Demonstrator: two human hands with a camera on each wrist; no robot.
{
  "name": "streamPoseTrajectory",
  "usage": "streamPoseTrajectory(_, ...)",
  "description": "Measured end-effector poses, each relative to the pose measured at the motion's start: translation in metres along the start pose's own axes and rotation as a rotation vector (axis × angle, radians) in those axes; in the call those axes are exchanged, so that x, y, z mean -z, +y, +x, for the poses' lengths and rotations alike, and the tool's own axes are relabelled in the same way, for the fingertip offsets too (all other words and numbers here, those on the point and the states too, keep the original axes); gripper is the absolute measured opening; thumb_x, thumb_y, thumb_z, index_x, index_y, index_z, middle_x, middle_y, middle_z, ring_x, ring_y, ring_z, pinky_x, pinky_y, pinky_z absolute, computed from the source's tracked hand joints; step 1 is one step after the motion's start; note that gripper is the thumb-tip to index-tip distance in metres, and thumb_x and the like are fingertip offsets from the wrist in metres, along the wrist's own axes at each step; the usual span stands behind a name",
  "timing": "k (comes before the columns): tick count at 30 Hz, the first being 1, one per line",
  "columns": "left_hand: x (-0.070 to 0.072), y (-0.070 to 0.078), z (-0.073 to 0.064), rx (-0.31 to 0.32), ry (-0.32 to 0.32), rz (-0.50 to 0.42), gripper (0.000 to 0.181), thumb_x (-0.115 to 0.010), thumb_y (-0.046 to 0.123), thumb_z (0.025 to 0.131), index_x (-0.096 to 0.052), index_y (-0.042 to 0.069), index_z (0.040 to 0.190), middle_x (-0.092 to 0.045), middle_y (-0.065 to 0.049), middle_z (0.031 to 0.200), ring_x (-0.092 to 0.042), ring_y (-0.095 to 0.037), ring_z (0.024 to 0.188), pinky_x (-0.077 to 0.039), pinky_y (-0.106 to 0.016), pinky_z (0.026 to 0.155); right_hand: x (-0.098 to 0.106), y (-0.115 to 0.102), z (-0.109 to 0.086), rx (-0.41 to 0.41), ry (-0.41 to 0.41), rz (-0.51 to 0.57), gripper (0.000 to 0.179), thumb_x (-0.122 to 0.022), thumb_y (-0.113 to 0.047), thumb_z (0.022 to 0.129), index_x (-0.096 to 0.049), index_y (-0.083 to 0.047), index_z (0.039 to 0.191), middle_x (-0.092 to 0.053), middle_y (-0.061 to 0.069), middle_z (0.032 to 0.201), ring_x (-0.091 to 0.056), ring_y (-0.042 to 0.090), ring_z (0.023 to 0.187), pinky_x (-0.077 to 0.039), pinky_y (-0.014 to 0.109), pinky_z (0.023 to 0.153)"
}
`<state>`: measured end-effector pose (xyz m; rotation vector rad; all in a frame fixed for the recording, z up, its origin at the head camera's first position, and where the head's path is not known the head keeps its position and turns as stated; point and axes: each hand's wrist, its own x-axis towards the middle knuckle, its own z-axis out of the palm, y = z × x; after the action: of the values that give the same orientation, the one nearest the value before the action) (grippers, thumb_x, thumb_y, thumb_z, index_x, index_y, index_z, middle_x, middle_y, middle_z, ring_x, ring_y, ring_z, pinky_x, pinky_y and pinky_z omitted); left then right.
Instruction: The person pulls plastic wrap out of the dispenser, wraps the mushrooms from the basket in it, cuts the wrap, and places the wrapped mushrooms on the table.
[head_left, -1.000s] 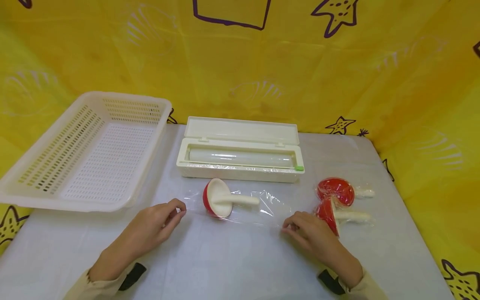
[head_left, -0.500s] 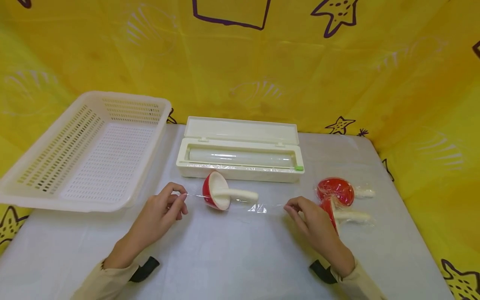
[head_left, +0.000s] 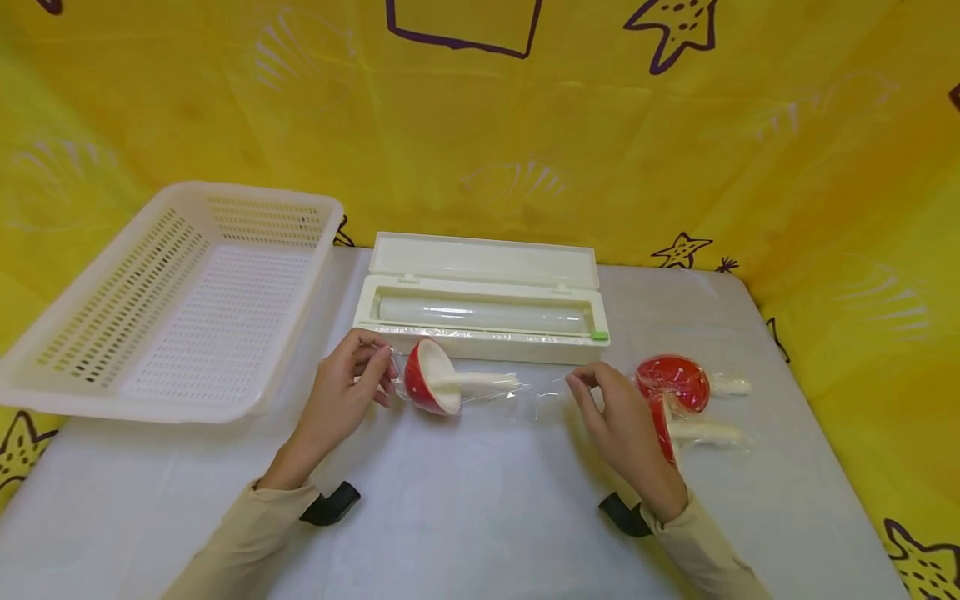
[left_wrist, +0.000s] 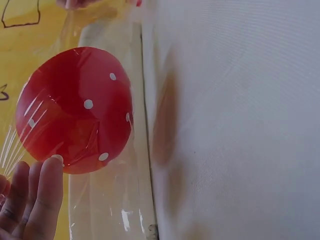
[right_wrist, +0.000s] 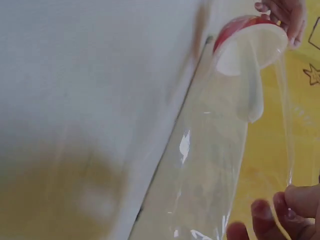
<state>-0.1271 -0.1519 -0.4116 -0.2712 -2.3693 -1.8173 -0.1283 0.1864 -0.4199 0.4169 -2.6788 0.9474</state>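
A toy mushroom (head_left: 422, 382) with a white-dotted red cap and a white stem lies in a strip of cling film (head_left: 510, 392), raised over the table. My left hand (head_left: 347, 387) pinches the film beside the cap, and in the left wrist view its fingertips are right at the red cap (left_wrist: 75, 110). At the other end, beyond the stem's tip, my right hand (head_left: 617, 417) pinches the film between thumb and finger. The right wrist view shows the film (right_wrist: 200, 150) stretching from the right fingers to the hollow white underside of the cap.
Behind the hands stands a white film dispenser box (head_left: 480, 346) with its lid up and a film roll inside. Two wrapped toy mushrooms (head_left: 671, 383) lie at the right, beside my right hand. A white perforated basket (head_left: 247, 408) is at the left.
Both hands have risen and moved away from me, lifting the film and the toy mushroom off the table. The film has bunched into a narrower strip around it.
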Motion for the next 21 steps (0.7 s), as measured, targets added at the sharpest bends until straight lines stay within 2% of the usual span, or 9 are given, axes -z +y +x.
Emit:
streamPoseTrajectory(4,-0.004,-0.001,0.008,0.008,0.021,0.003,0.010,-0.054,0.006,0.101,-0.052,-0.004,0.104,-0.062,-0.023,0.081,-0.065,-0.019,0.064,-0.058,-0.035,0.051,-0.003,-0.003,0.009,0.012,0.074,0.018,0.013,-0.075,-0.012,0.087,-0.069,-0.003,0.096,-0.061,0.014,0.096,-0.055,0.029,0.091,-0.046,0.038,0.077)
streamPoseTrajectory(7,-0.006,-0.001,0.014,0.029,0.036,0.011,0.013,-0.054,0.009,0.101,-0.052,-0.003,0.106,-0.063,-0.023,0.082,-0.065,-0.015,0.063,-0.058,-0.034,0.052,-0.004,-0.005,0.016,0.006,0.105,0.023,0.014,-0.076,-0.015,0.088,-0.072,-0.005,0.095,-0.056,0.008,0.079,-0.050,0.021,0.073,-0.040,0.028,0.063)
streamPoseTrajectory(10,-0.009,-0.002,0.019,0.058,0.053,0.013,0.014,-0.054,0.011,0.101,-0.054,-0.003,0.107,-0.063,-0.024,0.082,-0.064,-0.011,0.062,-0.058,-0.032,0.053,-0.006,-0.010,0.024,-0.070,0.072,0.104,0.016,-0.071,-0.019,0.092,-0.070,-0.005,0.099,-0.051,0.001,0.061,-0.042,0.011,0.053,-0.033,0.022,0.047)
streamPoseTrajectory(12,-0.011,-0.003,0.021,0.073,0.064,0.006,0.015,-0.054,0.011,0.101,-0.054,-0.003,0.108,-0.062,-0.024,0.083,-0.064,-0.010,0.062,-0.058,-0.030,0.053,-0.009,-0.014,0.028,-0.144,0.024,0.222,0.016,-0.066,-0.019,0.096,-0.067,-0.004,0.101,-0.053,0.003,0.056,-0.041,0.008,0.046,-0.035,0.021,0.043)
streamPoseTrajectory(15,-0.014,-0.005,0.022,0.091,0.071,0.019,0.016,-0.055,0.012,0.101,-0.056,-0.002,0.107,-0.062,-0.023,0.086,-0.063,-0.010,0.067,-0.058,-0.029,0.055,-0.016,-0.019,0.034,-0.256,-0.045,0.399,0.017,-0.059,-0.019,0.100,-0.061,-0.003,0.106,-0.063,0.011,0.063,-0.052,0.010,0.046,-0.046,0.021,0.045)
streamPoseTrajectory(17,-0.015,-0.007,0.021,0.097,0.062,0.036,0.016,-0.056,0.013,0.101,-0.057,-0.002,0.107,-0.062,-0.021,0.089,-0.062,-0.012,0.073,-0.059,-0.029,0.057,-0.020,-0.021,0.037,-0.297,-0.072,0.476,0.017,-0.057,-0.018,0.101,-0.057,-0.002,0.107,-0.069,0.017,0.073,-0.061,0.015,0.052,-0.053,0.023,0.052)
streamPoseTrajectory(21,-0.016,-0.011,0.020,0.098,0.037,0.084,0.016,-0.056,0.013,0.101,-0.058,-0.001,0.108,-0.063,-0.018,0.093,-0.061,-0.015,0.079,-0.060,-0.028,0.064,-0.028,-0.022,0.037,-0.276,-0.088,0.528,0.014,-0.057,-0.014,0.101,-0.056,0.000,0.106,-0.074,0.020,0.092,-0.072,0.025,0.073,-0.059,0.025,0.065)
